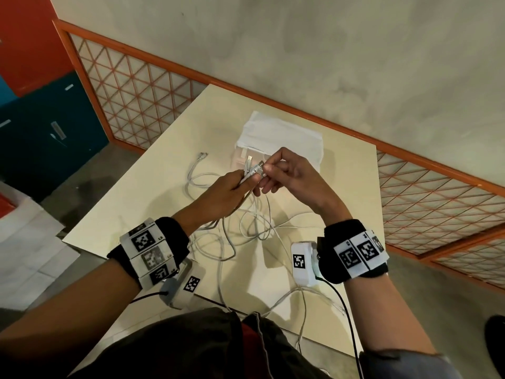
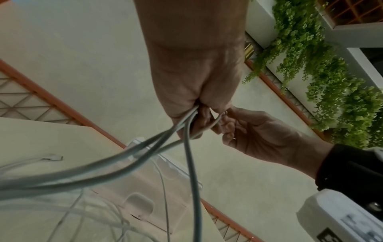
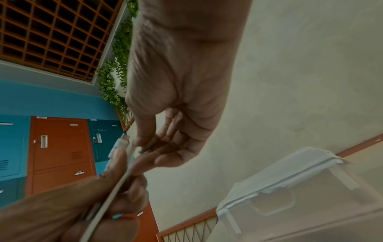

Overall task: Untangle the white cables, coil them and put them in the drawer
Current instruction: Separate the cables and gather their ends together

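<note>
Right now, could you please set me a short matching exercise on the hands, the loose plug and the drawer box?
Things:
1. left hand
2. right hand
3. loose plug
4. drawer box

States:
A. lies on the table, untouched
B. pinches a connector tip
C. grips several white cables
D. stands at the table's far side

Pairs: 1-C, 2-B, 3-A, 4-D

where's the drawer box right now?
Head view: the translucent white plastic drawer box sits at the beige table's far edge near the wall, just beyond both hands, behind the tangled white cables.
</note>
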The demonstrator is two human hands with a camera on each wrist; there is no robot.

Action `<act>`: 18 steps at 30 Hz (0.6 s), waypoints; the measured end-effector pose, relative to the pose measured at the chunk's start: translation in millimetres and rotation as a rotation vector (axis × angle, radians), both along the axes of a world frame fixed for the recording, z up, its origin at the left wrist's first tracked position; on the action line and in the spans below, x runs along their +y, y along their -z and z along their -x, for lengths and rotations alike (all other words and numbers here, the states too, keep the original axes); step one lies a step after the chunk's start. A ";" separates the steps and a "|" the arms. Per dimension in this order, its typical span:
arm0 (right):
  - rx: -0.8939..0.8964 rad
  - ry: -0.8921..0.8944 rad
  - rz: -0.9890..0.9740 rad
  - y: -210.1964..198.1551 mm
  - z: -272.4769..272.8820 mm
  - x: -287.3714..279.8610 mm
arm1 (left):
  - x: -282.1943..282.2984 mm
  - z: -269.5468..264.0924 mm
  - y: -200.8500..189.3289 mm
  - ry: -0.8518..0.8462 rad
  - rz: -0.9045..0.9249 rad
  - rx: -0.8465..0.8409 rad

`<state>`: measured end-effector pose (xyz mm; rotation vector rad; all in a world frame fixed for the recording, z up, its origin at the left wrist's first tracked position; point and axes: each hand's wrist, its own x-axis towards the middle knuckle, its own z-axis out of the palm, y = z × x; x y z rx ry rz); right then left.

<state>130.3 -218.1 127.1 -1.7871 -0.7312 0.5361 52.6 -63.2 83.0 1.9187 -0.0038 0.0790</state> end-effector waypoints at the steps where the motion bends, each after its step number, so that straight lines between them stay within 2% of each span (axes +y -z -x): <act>1: 0.002 -0.012 -0.004 0.3 0.4 0.1 | 0.5 0.4 -1.3 0.010 -0.001 0.000; 4: -0.028 -0.006 -0.036 3.7 -0.8 2.4 | -0.2 0.9 -7.2 0.050 0.010 0.018; 7: -0.053 0.075 -0.073 8.7 -1.2 6.8 | -0.7 -0.7 -12.1 0.046 0.039 0.029; 9: 0.021 0.073 -0.049 14.1 -0.1 8.7 | -1.1 -2.5 -14.8 0.005 0.084 0.010; 11: 0.104 -0.037 0.054 21.8 2.3 10.4 | -1.1 -4.3 -17.2 -0.044 0.132 -0.021; 14: 0.092 -0.217 0.247 30.1 8.4 19.5 | 0.1 -5.3 -24.8 -0.067 0.182 -0.078; 18: 0.122 -0.199 0.369 34.6 18.5 37.3 | 1.4 -7.4 -34.4 -0.059 0.177 -0.139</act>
